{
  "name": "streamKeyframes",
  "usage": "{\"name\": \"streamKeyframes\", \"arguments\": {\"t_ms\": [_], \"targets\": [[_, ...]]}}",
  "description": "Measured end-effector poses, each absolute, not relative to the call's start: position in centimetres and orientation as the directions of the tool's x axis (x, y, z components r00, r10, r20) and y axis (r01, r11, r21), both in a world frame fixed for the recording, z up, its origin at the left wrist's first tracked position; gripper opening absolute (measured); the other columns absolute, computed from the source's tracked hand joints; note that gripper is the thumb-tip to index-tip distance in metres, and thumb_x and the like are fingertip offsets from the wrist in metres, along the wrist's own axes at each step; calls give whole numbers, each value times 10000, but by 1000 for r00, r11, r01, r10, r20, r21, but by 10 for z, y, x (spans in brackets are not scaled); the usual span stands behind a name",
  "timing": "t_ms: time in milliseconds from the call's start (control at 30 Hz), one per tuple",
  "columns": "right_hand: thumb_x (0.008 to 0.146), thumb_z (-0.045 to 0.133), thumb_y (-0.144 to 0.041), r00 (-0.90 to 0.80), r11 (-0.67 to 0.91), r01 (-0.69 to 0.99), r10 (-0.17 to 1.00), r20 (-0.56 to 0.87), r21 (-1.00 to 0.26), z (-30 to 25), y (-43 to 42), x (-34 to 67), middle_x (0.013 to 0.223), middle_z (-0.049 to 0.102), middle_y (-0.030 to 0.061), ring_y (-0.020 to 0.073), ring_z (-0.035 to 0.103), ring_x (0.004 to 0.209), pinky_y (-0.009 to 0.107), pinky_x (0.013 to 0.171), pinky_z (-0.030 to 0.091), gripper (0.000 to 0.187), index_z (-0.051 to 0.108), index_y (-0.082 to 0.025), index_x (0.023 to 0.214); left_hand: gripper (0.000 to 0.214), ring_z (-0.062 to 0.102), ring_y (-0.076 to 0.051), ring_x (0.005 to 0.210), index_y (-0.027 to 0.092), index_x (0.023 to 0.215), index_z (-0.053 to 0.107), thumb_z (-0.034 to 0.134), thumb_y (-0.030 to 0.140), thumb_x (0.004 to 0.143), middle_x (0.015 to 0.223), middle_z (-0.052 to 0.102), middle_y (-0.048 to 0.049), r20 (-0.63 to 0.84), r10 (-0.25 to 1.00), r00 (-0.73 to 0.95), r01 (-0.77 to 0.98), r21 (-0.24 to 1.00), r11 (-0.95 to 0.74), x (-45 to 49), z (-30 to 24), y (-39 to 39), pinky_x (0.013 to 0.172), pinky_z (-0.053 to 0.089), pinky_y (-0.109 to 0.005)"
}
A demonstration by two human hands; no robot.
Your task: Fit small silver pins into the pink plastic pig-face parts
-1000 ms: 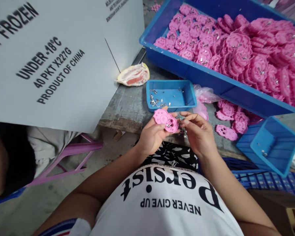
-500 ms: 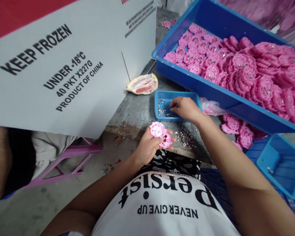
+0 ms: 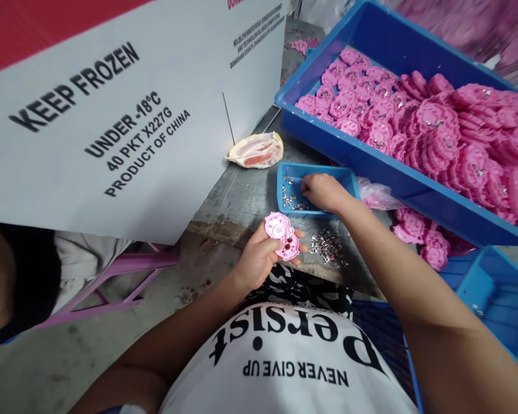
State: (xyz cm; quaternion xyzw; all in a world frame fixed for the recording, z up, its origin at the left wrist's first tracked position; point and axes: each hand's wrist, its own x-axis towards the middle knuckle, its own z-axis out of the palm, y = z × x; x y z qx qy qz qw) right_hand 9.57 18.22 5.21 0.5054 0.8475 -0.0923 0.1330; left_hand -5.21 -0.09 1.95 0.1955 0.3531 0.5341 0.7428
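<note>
My left hand (image 3: pixel 259 256) is closed on a pink plastic part (image 3: pixel 281 236), thumb on its face and fingers behind it. The part is flat with a scalloped outline, a round raised area and dark holes lower down. Inside a small blue tray (image 3: pixel 280 192), my right hand (image 3: pixel 323 191) has its fingers curled down near small shiny metal pieces (image 3: pixel 289 198). Its fingertips are mostly hidden, so what they hold cannot be made out. A loose pile of similar metal pieces (image 3: pixel 327 247) lies on the table beside the left hand.
A large blue bin (image 3: pixel 366 152) full of pink parts stands at the right. Left is a big white carton (image 3: pixel 155 132); a fruit wedge (image 3: pixel 259 150) lies beside it. Another blue tray (image 3: pixel 501 293) and a plastic bag (image 3: pixel 377 194) are at the right. A person's arm (image 3: pixel 0 276) shows far left.
My right hand's fingers have curled further down among the metal pieces in the small tray. The left hand still holds the pink part. The view has shifted slightly.
</note>
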Motion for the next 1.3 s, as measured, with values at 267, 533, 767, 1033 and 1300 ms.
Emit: {"name": "streamKeyframes", "arguments": {"t_ms": [267, 533, 767, 1033, 1300], "targets": [[929, 585, -153, -592, 567, 806, 778, -209, -173, 49, 179, 96, 1217, 726, 83, 239, 681, 1085, 295, 905, 479, 284, 747, -211, 1156, 439, 764, -262, 828, 174, 1146, 539, 702, 172, 738, 1018, 768, -79, -322, 942, 95, -664, 684, 301, -61, 11, 7, 609, 599, -333], [923, 651, -246, -582, 578, 810, 777, -238, -96, 47, 188, 95, 1164, 734, 92, 242, 688, 1028, 299, 819, 483, 205, 758, -204, 1094, 391, 759, -263, 818, 177, 1111, 538, 733, 188, 772, 996, 763, -70, -310, 947, 78, -680, 678, 278, -64, 2, 12, 625, 601, -360], [901, 568, -166, -444, 445, 895, 879, -174, -34, 60, 192, 119, 1208, 785, 85, 266, 724, 1074, 319, 839, 506, 322, 765, -219, 1150, 422, 752, -246, 800, 190, 1123, 526, 769, 239, 782, 989, 749, -59, -307, 947, 93, -657, 696, 290, -63, 0, 14, 592, 587, -332], [897, 626, -244, -372, 370, 927, 894, -251, -59, 62, 193, 124, 1151, 803, 74, 280, 732, 1055, 328, 829, 509, 251, 788, -241, 1088, 440, 750, -241, 802, 191, 1130, 518, 782, 275, 788, 1018, 750, -72, -335, 937, 99, -632, 706, 319, -62, 1, 13, 589, 576, -322], [918, 629, -318, -354, 380, 925, 878, -322, 18, 65, 194, 113, 1091, 805, 89, 283, 733, 1001, 323, 757, 502, 248, 789, -240, 1092, 390, 745, -243, 801, 195, 1124, 538, 765, 260, 813, 1003, 742, -69, -327, 939, 104, -625, 713, 317, -61, 0, 14, 591, 570, -326]]}}
